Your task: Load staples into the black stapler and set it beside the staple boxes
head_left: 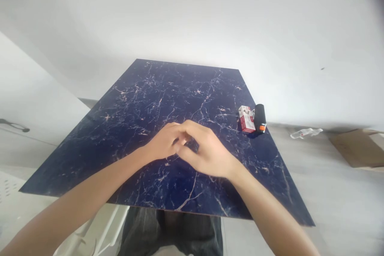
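Over the near middle of the dark blue marbled tabletop [180,92], my left hand [163,141] and my right hand [207,148] are clasped together. The fingers of my right hand curl over those of the left and cover most of them. Through a small gap between thumb and fingers no object shows. To the right of the hands, apart from them, a small red and white box [247,120] stands near the table's right edge. Against it is a black cylindrical thing [260,118] with an orange mark; I cannot make out its kind.
Right of the table, a clear plastic bottle [306,133] lies on the floor by the wall, near a cardboard box [358,148]. A white plastic piece of furniture [103,228] is below the table's near edge. A pale wall [195,16] rises behind the table.
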A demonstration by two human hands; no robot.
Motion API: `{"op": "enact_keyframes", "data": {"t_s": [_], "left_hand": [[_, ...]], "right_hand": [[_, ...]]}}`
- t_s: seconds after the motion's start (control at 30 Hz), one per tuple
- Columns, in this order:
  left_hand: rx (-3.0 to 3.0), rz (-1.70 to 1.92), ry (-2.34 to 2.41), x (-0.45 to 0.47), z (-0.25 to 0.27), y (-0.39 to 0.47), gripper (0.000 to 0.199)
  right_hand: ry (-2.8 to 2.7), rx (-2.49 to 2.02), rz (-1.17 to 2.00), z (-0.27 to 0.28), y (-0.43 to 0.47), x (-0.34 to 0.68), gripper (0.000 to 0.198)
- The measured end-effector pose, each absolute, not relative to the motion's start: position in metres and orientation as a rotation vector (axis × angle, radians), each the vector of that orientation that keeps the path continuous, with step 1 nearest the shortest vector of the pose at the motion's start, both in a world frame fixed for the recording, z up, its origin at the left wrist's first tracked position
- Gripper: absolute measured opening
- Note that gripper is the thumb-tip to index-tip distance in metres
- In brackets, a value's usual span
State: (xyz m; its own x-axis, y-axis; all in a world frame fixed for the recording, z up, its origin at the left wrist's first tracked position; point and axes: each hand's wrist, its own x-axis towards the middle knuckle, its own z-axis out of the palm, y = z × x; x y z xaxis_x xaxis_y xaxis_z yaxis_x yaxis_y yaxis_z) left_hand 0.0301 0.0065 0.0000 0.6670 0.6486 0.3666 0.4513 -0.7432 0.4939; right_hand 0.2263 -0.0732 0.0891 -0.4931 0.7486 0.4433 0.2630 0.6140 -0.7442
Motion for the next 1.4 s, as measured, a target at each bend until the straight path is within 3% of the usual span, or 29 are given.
{"op": "enact_keyframes", "data": {"t_s": [0.13, 0.27, 0.67, 1.4], "left_hand": [[2.651, 0.672, 0.751, 0.03, -0.004, 0.01, 0.037], [2.708, 0.57, 0.769, 0.028, -0.007, 0.01, 0.046], [2.733, 0.371, 0.845, 0.003, -0.013, 0.02, 0.063], [2.719, 0.267, 0.888, 0.002, -0.013, 0.02, 0.067]], "right_hand": [[-2.158, -1.14, 0.466, 0.025, -0.041, 0.223, 0.062], [-2.292, -1.291, 0.456, -0.005, -0.034, 0.221, 0.077], [-2.393, -1.366, 0.451, -0.003, -0.034, 0.217, 0.089], [-2.44, -1.333, 0.467, -0.004, -0.031, 0.227, 0.093]]}}
